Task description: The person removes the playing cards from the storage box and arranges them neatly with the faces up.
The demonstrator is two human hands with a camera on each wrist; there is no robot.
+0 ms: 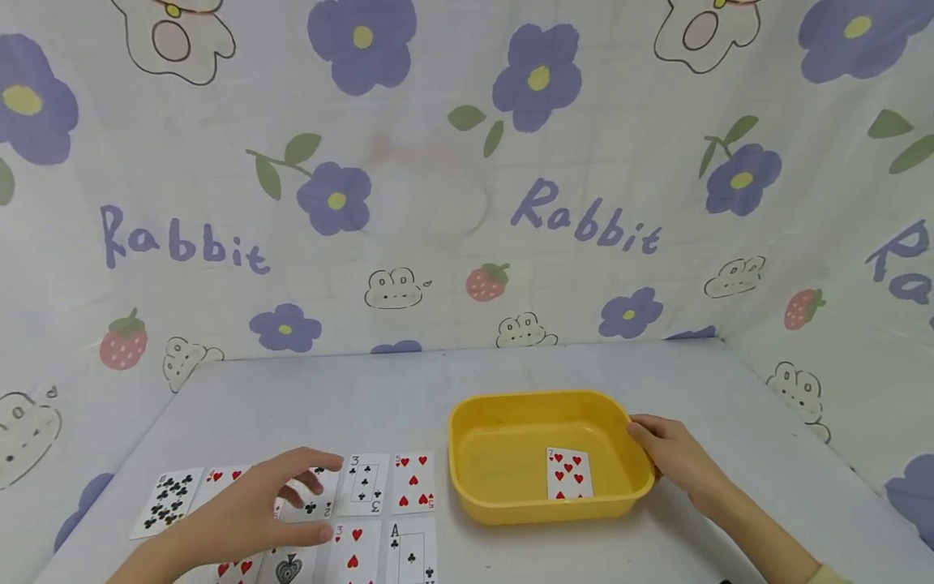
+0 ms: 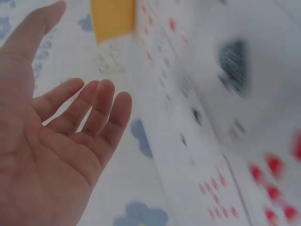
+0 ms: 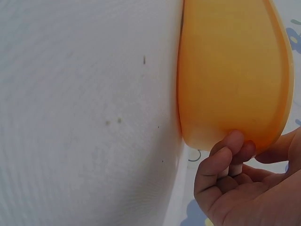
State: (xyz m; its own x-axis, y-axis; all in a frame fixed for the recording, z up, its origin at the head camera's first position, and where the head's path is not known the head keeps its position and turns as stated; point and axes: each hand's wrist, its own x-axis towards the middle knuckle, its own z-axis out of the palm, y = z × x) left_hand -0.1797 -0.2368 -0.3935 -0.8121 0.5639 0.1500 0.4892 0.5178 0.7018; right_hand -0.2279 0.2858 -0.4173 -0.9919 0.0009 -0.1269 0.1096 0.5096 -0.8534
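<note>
A yellow plastic tray (image 1: pixel 540 513) sits on the white table, right of centre. My right hand (image 1: pixel 674 454) grips its right end, thumb at the rim and fingers against the outer wall, as the right wrist view (image 3: pixel 249 183) also shows. Inside the tray lies a seven of hearts card (image 1: pixel 569 474). My left hand (image 1: pixel 248 507) is raised over rows of face-up playing cards, fingers loosely bent and holding nothing. Near its fingertips lie a three of clubs (image 1: pixel 365 484) and a three of hearts (image 1: pixel 354 556). The hand covers several cards.
A five of hearts (image 1: pixel 413 483) and an ace of clubs (image 1: pixel 411 553) lie at the right end of the rows, left of the tray. A ten of clubs (image 1: pixel 169 503) is at the far left. Behind the table hangs a rabbit-print curtain (image 1: pixel 438 203).
</note>
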